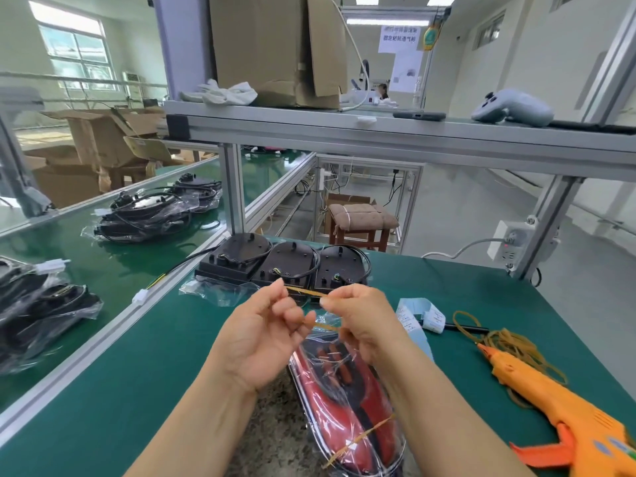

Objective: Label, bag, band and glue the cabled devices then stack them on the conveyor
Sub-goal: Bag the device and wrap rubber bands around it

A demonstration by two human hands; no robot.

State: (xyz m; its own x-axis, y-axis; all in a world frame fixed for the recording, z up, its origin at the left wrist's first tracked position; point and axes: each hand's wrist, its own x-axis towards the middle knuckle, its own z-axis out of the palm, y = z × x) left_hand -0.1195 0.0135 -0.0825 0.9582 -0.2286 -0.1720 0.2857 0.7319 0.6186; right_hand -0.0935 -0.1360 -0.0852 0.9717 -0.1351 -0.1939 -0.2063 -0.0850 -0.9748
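Bright daylight — window [74, 51] glare, fisheye edges

Chinese characters (illegible) on hanging sign [400, 37]

This is a factory packing line. A long green conveyor [103, 266] runs along the room with bagged devices [144, 215] lying on it. An aluminium frame [378, 139] carries a shelf, and open cardboard boxes [99, 139] stand behind.

Forearms [213, 418] (bare), left hand [261, 335], right hand [361, 321]
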